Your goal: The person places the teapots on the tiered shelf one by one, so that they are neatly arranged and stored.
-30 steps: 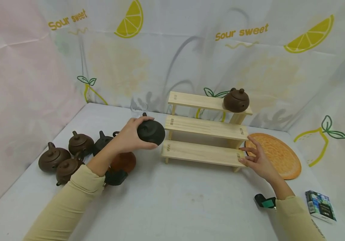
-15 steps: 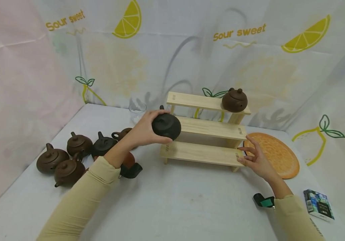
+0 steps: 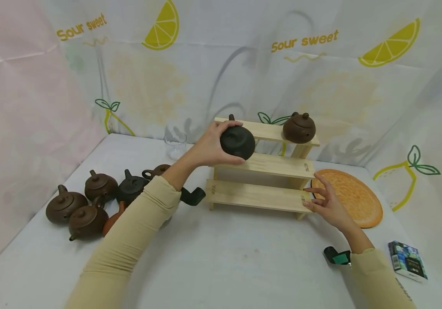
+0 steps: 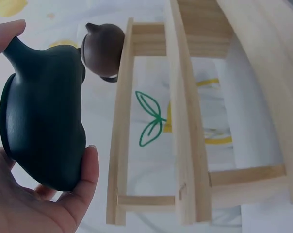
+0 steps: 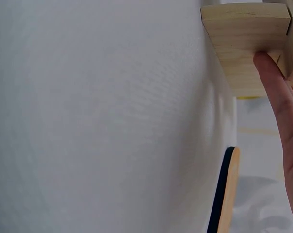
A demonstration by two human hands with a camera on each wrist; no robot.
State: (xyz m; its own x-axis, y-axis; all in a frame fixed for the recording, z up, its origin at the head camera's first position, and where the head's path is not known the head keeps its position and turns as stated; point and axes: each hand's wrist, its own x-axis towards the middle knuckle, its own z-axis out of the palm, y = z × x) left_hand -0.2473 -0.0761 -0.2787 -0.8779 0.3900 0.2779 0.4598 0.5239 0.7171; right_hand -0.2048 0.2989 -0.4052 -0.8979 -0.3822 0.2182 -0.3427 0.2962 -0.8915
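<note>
The left hand (image 3: 210,148) is holding the black teapot (image 3: 238,143) up by the left part of the wooden rack (image 3: 257,196); the right hand (image 3: 330,205), loosely spread, is touching the rack's right end.

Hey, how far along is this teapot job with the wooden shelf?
Looks done: one brown teapot stands atop the wooden shelf. In hand: the left hand holds a black teapot, not yet set down; the right hand touches the shelf's right end. Apparently left: several teapots grouped on the table, off the shelf.
</note>
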